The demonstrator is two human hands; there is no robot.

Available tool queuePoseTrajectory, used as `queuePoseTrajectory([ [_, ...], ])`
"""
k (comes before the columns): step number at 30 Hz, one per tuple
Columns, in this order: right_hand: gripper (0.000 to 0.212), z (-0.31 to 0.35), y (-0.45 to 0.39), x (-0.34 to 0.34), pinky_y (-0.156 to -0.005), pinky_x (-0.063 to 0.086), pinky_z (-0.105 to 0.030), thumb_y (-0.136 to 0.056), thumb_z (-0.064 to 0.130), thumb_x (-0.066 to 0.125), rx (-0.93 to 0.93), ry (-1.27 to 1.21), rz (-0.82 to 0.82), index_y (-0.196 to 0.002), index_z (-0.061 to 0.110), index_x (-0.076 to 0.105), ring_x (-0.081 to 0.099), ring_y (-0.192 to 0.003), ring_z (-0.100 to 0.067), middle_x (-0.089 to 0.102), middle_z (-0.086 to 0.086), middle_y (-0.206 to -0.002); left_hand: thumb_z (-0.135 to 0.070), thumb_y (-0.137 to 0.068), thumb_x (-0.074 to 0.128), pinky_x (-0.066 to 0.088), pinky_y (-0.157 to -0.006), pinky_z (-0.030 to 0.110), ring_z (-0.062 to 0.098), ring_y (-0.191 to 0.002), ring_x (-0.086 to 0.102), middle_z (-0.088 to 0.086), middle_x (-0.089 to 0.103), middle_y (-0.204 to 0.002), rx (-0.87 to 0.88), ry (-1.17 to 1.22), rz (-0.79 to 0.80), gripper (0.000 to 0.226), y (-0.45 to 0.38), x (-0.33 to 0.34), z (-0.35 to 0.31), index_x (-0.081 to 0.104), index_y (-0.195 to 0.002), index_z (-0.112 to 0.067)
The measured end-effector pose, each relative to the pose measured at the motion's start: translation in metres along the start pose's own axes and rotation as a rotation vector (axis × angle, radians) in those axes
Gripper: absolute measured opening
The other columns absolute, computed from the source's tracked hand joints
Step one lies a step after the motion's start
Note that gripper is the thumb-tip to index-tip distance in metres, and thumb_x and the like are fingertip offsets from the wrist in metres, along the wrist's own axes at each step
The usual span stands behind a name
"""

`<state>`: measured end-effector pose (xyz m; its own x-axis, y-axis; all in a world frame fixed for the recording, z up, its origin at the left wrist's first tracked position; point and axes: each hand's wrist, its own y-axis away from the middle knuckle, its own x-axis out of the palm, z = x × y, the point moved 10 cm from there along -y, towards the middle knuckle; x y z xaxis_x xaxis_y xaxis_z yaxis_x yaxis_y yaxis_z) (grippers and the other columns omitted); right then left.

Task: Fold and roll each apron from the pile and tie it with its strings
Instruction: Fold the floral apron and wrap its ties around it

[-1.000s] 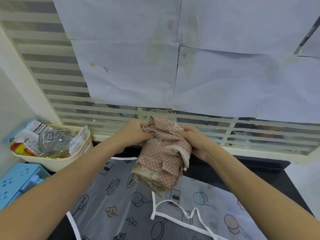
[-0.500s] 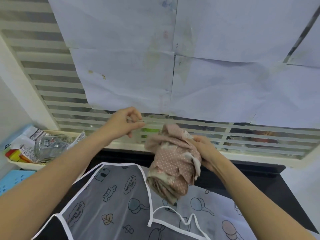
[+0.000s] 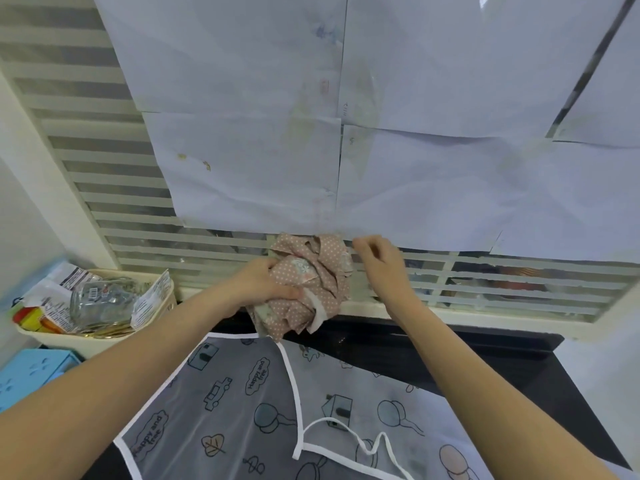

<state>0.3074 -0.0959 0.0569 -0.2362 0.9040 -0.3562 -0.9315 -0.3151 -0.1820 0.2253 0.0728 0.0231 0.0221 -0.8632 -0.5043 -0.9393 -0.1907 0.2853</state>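
Observation:
A pink dotted apron [image 3: 311,282], rolled into a crumpled bundle, is held up in front of the window ledge. My left hand [image 3: 266,282] grips its left side, thumb across the front. Just right of the bundle's top corner is my right hand [image 3: 379,261], fingers curled, with no string visible between them. Below, a grey apron [image 3: 239,393] with cartoon prints and white trim lies spread on the black table [image 3: 485,362]. Its white string [image 3: 349,427] loops across the cloth.
A cream basket [image 3: 93,341] with a glass jar [image 3: 100,299] and packets stands at the left, a blue box [image 3: 31,375] in front of it. Behind the table is a slatted window [image 3: 485,285] covered with white paper sheets.
The bundle has passed from my right hand to my left and moved up and back toward the window ledge. My right hand has let go and now hovers beside its top.

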Motion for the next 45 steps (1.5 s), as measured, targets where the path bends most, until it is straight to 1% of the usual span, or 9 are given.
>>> queuePoseTrajectory([
  [7,0.028,0.055,0.028,0.075,-0.052,0.029,-0.015,-0.087,0.017,0.061,-0.225,0.226,0.241,-0.064,0.018,0.045,0.038,-0.056,-0.006,0.045,0.006,-0.062,-0.038,-0.083,0.066,0.045,-0.072,0.027,0.016,-0.08,0.055,0.001,0.063,-0.093,0.121,-0.687,-0.167,0.031,0.005,0.006,-0.027,0.061,-0.102,-0.014],
  [15,0.042,0.037,0.003,0.063,-0.053,0.03,-0.03,-0.076,0.003,0.06,0.027,-0.078,0.238,-0.046,0.015,0.033,0.031,-0.049,-0.017,0.031,-0.004,-0.048,-0.038,-0.095,0.049,0.043,-0.074,0.029,0.024,-0.102,0.061,0.005,0.061,-0.114,0.291,-1.154,-0.27,0.035,0.014,0.042,-0.03,0.051,-0.119,-0.013],
  [20,0.023,0.025,0.013,0.067,-0.058,0.029,-0.027,-0.078,0.011,0.065,0.144,0.313,0.569,-0.076,0.014,0.042,0.035,-0.064,-0.012,0.039,0.001,-0.072,-0.036,-0.088,0.059,0.039,-0.068,0.027,0.023,-0.101,0.059,0.004,0.062,-0.111,0.214,-0.941,-0.248,0.037,0.012,0.018,-0.026,0.053,-0.12,-0.017],
  [25,0.034,0.031,0.006,0.079,-0.051,0.028,-0.025,-0.078,0.007,0.065,0.091,0.444,0.49,-0.065,0.016,0.035,0.034,-0.058,-0.013,0.036,0.001,-0.064,-0.035,-0.081,0.067,0.036,-0.056,0.025,0.02,-0.082,0.056,0.001,0.059,-0.091,0.099,-0.813,-0.214,0.035,0.008,0.01,-0.029,0.06,-0.108,-0.014],
  [32,0.015,0.033,-0.01,0.051,-0.069,0.05,-0.033,-0.078,0.004,0.068,0.079,0.074,0.169,-0.086,-0.006,0.059,0.057,-0.074,-0.023,0.058,-0.014,-0.079,-0.008,-0.082,0.066,0.059,-0.075,0.028,0.022,-0.083,0.07,0.015,0.072,-0.095,-0.006,0.603,0.21,0.031,0.038,0.025,-0.014,0.061,-0.112,-0.009],
  [36,0.011,0.05,-0.014,0.045,-0.042,0.043,-0.018,-0.085,-0.015,0.048,0.195,-0.441,0.237,-0.085,-0.009,0.057,0.051,-0.043,-0.009,0.052,-0.011,-0.064,-0.01,-0.074,0.077,0.044,-0.071,0.022,0.01,-0.075,0.061,-0.008,0.068,-0.085,0.36,0.035,-0.176,0.036,0.04,-0.038,-0.038,0.058,-0.1,-0.026],
  [38,0.029,0.071,-0.013,0.051,-0.045,0.046,-0.017,-0.083,-0.022,0.036,0.176,-0.589,0.358,-0.076,-0.001,0.055,0.055,-0.043,-0.008,0.056,-0.007,-0.055,-0.029,-0.06,0.088,0.039,-0.077,0.02,0.007,-0.087,0.049,-0.013,0.051,-0.1,0.458,-0.176,-0.295,0.067,0.044,-0.063,-0.058,0.045,-0.111,-0.039],
  [41,0.037,0.106,0.001,0.059,-0.051,0.048,-0.017,-0.081,-0.024,0.028,0.117,-0.586,0.593,-0.074,0.002,0.053,0.057,-0.049,-0.008,0.058,-0.002,-0.053,-0.027,-0.06,0.087,0.037,-0.097,0.021,0.003,-0.119,0.043,-0.017,0.04,-0.13,0.423,-0.151,-0.001,0.092,0.048,-0.049,-0.074,0.029,-0.129,-0.048],
  [45,0.034,0.127,0.0,0.043,-0.063,0.049,-0.021,-0.08,-0.022,0.033,0.081,-0.525,0.675,-0.078,0.003,0.056,0.059,-0.061,-0.013,0.062,-0.005,-0.064,-0.041,-0.051,0.084,0.049,-0.079,0.019,0.007,-0.097,0.063,-0.01,0.067,-0.102,0.409,0.067,0.106,0.06,0.053,-0.053,-0.08,0.058,-0.105,-0.036],
])
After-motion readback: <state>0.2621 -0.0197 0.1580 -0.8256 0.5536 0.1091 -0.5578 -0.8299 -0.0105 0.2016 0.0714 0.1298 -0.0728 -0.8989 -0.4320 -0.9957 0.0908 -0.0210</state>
